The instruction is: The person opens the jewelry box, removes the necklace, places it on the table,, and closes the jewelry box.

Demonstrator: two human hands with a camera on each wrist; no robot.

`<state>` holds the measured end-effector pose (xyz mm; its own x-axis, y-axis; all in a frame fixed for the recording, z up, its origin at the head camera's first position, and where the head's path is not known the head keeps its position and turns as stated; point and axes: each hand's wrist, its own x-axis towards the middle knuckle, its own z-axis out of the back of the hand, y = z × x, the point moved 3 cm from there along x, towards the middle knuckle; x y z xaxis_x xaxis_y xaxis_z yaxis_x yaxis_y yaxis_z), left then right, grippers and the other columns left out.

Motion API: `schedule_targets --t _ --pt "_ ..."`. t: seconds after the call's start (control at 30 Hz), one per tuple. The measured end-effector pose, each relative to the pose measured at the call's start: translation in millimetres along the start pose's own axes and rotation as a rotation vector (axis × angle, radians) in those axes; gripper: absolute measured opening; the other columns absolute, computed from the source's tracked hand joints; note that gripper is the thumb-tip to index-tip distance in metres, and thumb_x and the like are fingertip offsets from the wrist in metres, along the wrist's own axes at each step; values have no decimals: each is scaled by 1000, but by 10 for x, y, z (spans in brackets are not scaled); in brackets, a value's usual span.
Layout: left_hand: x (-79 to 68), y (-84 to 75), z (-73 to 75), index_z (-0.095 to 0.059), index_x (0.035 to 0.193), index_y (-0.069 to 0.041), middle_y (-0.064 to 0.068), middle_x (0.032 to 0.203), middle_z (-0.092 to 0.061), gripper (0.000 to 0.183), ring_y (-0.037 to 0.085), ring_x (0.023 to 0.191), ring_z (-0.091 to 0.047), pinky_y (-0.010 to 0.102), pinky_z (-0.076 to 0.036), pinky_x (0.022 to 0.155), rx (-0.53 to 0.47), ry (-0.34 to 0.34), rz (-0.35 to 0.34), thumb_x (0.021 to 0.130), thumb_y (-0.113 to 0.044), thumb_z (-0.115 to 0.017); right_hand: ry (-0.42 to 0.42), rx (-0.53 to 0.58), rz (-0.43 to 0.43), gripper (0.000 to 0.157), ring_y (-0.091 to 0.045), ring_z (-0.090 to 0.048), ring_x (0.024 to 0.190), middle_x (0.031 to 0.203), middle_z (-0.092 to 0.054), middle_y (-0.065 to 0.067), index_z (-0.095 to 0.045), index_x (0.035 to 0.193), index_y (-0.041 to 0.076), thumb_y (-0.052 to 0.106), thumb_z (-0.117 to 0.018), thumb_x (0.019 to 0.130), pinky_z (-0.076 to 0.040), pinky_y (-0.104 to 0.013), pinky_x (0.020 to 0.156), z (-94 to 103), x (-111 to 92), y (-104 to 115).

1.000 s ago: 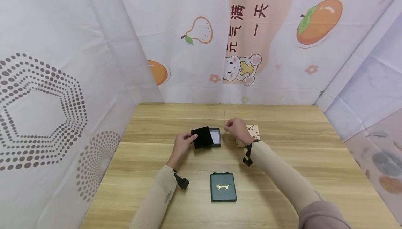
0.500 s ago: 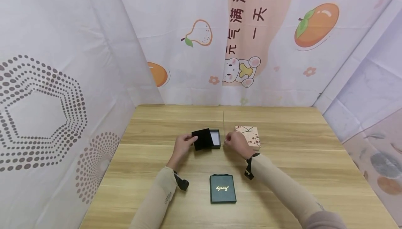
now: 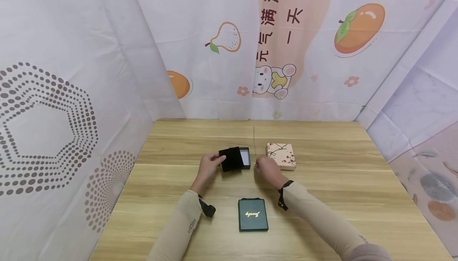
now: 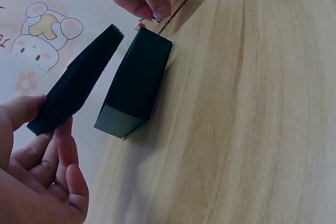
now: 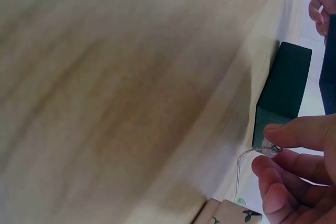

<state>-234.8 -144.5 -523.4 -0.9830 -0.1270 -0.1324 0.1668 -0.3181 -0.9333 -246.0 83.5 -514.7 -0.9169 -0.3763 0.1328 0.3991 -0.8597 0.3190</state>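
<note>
We see the left hand [image 3: 210, 165] pinching a black foam pad [image 3: 230, 158] by one edge between thumb and fingers, the pad tilted above an open dark green box [image 4: 139, 72]; in the left wrist view a gap shows between the two. From the head camera the pad hides the left part of that box, and we can make out its pale inside on the right. The right hand [image 3: 268, 169] is just right of the box, its thumb and forefinger closed on one end of a thin silver chain [image 5: 239, 161]. We follow the chain away from those fingertips toward the far side of the desk [image 3: 322, 145], but cannot tell whether its far end touches the wood. Just beyond the right hand sits a cream box [image 3: 281, 155] with a branch-and-flower print. Nearer us, between the forearms, lies a flat green panel [image 3: 253, 215] with gold "Jewelry" lettering.
</note>
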Motion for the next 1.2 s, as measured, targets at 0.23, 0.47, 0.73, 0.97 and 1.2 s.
schedule_targets --t 0.23,0.47,0.73,0.97,1.2 --pt "8 -5 -4 -69 111 4 17 104 -71 38 19 89 -64 34 -54 80 9 -6 6 91 -28 -69 4 -1 14 15 -12 -47 53 61 -63 -6 -67 66 1 -2 -67 81 -43 -29 50 -42 -44 27" --pt "13 -16 -9 -69 111 4 18 105 -71 37 20 90 -64 35 -54 81 -1 -2 -4 91 -26 -69 37 -30 -17 12 -14 -54 55 67 -68 -10 -70 70 0 0 -69 82 -47 -31 51 -51 -70 32" --pt "-18 4 -14 -70 108 4 17 100 -72 36 17 84 -64 34 -54 77 -4 4 -3 91 -27 -69 37 -38 -9 19 -13 -46 52 60 -61 -6 -65 61 2 -2 -64 80 -43 -29 49 -105 -127 12" --pt "-14 11 -33 -71 108 4 16 100 -72 35 16 84 -64 32 -54 77 -12 2 0 90 -26 -70 52 -39 -22 15 -12 -46 52 61 -62 -6 -67 63 2 -1 -67 79 -44 -29 49 -81 -160 27" --pt "-21 0 -31 -70 108 4 18 102 -72 35 19 86 -65 35 -54 80 5 -7 -2 90 -25 -69 52 5 -17 19 -12 -40 51 58 -55 -1 -63 59 4 -3 -65 77 -33 -25 48 -68 -183 36"
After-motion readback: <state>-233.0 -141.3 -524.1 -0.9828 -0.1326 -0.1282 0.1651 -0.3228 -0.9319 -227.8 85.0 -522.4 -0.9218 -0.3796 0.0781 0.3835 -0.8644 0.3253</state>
